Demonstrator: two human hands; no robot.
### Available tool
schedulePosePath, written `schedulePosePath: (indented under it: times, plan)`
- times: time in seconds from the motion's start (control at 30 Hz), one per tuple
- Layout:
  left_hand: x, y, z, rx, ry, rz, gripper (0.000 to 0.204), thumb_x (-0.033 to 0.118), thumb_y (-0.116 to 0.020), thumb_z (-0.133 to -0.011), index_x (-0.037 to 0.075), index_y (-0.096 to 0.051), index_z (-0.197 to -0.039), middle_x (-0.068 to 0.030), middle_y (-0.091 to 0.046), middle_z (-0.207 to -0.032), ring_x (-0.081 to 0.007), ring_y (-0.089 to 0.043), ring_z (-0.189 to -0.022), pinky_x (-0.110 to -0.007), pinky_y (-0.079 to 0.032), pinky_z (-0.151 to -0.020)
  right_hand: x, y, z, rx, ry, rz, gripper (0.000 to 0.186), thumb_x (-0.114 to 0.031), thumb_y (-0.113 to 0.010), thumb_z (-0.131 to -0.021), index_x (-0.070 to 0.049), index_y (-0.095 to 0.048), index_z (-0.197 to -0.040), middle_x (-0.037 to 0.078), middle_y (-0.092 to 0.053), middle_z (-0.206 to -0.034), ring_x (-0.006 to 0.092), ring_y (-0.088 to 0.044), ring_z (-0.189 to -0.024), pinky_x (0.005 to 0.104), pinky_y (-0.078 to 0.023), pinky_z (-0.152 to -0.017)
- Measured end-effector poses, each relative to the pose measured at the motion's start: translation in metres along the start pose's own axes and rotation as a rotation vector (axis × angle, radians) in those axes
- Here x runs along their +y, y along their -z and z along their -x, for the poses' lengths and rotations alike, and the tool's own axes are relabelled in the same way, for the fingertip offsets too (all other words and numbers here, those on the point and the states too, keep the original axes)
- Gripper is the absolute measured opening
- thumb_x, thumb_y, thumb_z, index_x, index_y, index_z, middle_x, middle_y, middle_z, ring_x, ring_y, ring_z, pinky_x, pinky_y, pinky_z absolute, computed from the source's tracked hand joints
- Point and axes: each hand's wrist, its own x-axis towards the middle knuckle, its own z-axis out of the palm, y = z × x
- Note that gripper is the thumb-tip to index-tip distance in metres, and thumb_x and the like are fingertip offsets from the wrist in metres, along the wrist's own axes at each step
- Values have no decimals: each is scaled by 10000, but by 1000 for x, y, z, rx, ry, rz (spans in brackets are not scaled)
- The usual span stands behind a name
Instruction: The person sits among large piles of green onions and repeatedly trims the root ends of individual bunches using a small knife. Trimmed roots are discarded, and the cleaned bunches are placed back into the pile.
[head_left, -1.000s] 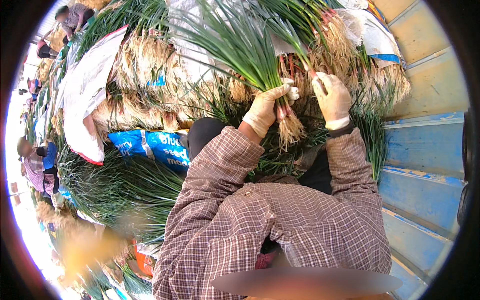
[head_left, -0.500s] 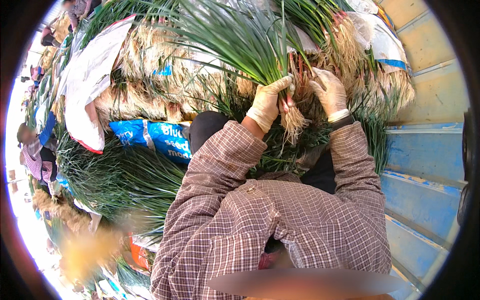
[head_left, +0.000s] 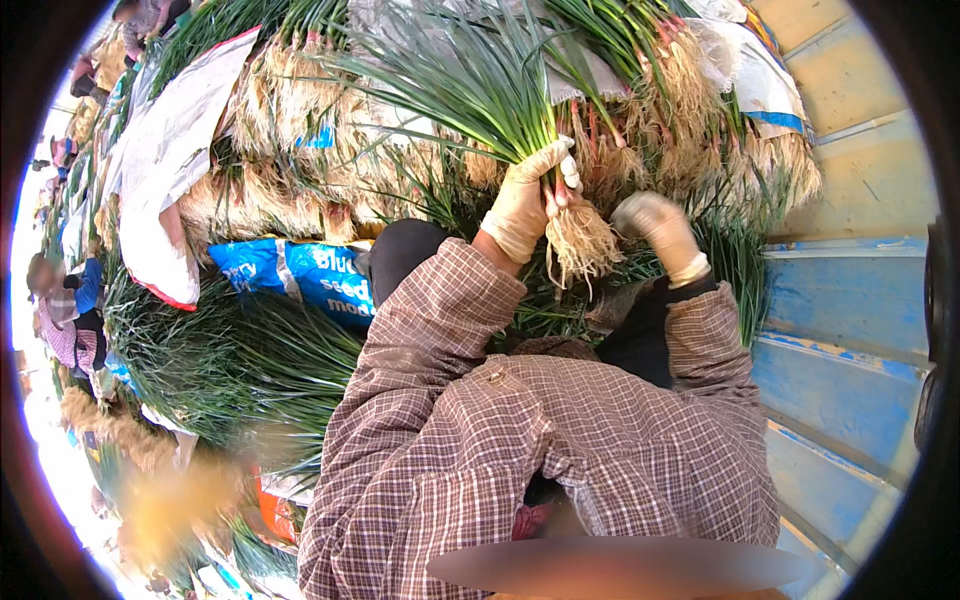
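My left hand (head_left: 528, 195), in a pale glove, is closed around a bunch of green onions (head_left: 505, 105). The long green leaves fan away toward the far side, and the pale, stringy roots hang below my fist. To the right of those roots, my right hand (head_left: 656, 228) in a matching glove is apart from the bunch. Motion smears its fingers, so whether they hold anything does not show. Just beyond it, more green onions (head_left: 668, 85) lie in a heap with reddish stems and dangling roots.
Leafy green onions (head_left: 240, 360) are piled at my left, beside a blue printed bag (head_left: 300, 275). A white sack (head_left: 175, 170) drapes over the stack farther left. At my right stands a blue and yellowish panelled wall (head_left: 845, 300). Another person (head_left: 65, 310) sits at the far left.
My right hand has moved from the stems beside the bunch down toward me, beside the roots. My left hand has shifted slightly left with the bunch.
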Motion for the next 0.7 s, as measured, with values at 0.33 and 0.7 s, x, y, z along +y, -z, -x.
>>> schedulePosePath:
  times: [0.33, 0.7]
  plan:
    - [-16, 2, -5, 89, 114, -246, 290, 100, -610, -894, -7, -564, -1160, -40, -586, -733, -181, -596, -679, -320, -530, -638, 15, 13, -98, 378, 86, 1212, 350, -404, -645, -855, -119, -658, -1057, 122, -630, -983, 304, -609, -883, 409, -482, -779]
    - [-16, -17, -5, 196, 13, -222, 224, 148, -540, -952, -18, -577, -1098, -83, -640, -799, -191, -633, -682, -298, -532, -554, -43, -42, 10, 65, 174, 494, 177, -150, -633, -887, -20, -656, -1005, 58, -656, -763, 138, -589, -618, 273, -466, -549]
